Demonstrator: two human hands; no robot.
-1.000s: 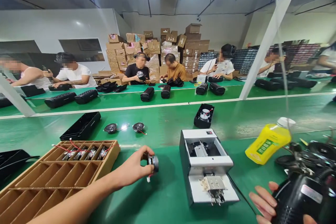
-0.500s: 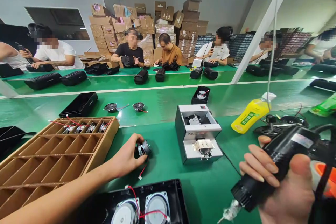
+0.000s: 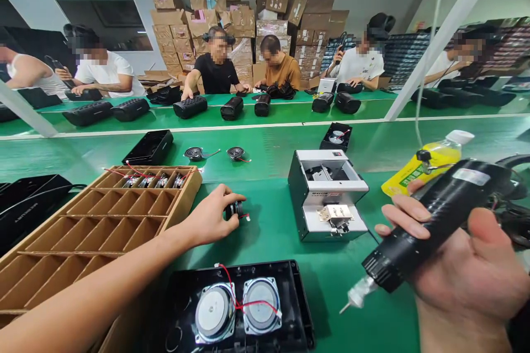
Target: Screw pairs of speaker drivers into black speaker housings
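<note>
My left hand [image 3: 213,214] is closed around a small speaker driver [image 3: 235,209] at the right end of the divided box. A short red lead with a white plug sticks out to its right. In my right hand [image 3: 467,270] is a black electric screwdriver [image 3: 430,223], its bit pointing down and left over the green bench, touching nothing. Below my left hand lies an open black speaker housing [image 3: 304,309]. Two drivers, one on the left [image 3: 213,311] and one on the right [image 3: 261,309], sit in it back side up, with red wires across them.
A cardboard divider box [image 3: 199,176] stands left, several drivers in its far row. Right of centre is a grey-and-black screw feeder [image 3: 343,187]. A yellow bottle [image 3: 430,162] leans behind the screwdriver. Two loose drivers lie beyond the box; co-workers sit across the bench.
The view has shifted. The driver has turned in my left hand, its lead now pointing right instead of down. Opposite, a co-worker in black has set a speaker on the bench.
</note>
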